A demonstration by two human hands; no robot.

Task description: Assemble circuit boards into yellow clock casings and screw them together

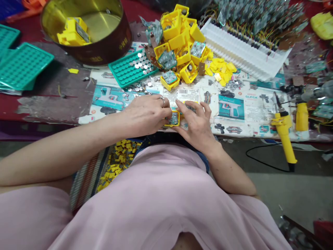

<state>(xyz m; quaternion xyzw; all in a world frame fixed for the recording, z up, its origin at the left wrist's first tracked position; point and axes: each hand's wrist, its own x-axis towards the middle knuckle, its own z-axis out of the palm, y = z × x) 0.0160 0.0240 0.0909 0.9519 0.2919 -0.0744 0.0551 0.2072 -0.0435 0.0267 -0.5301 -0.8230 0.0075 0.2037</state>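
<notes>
Between my hands, near the table's front edge, is a small yellow plastic case (178, 119) with a grey-green circuit board (172, 119) inside. My right hand (196, 121) steadies it from the right, thumb at the near side and fingers at the far side. My left hand (152, 113), with a ring on one finger, is closed, its fingertips bent down at the case's left end. Whatever those fingertips pinch is hidden. Part of another yellow case with a board (191, 107) shows under my right fingers. Loose silver button cells (149, 84) lie beyond my left hand.
Behind my hands rises a heap of yellow cases (182, 34), beside small yellow covers (221, 69). A green tray (122, 71) holds button cells. A round tin (104, 52) stands back left, a white rack (239, 52) back right. A yellow-handled soldering iron (286, 139) overhangs the front edge.
</notes>
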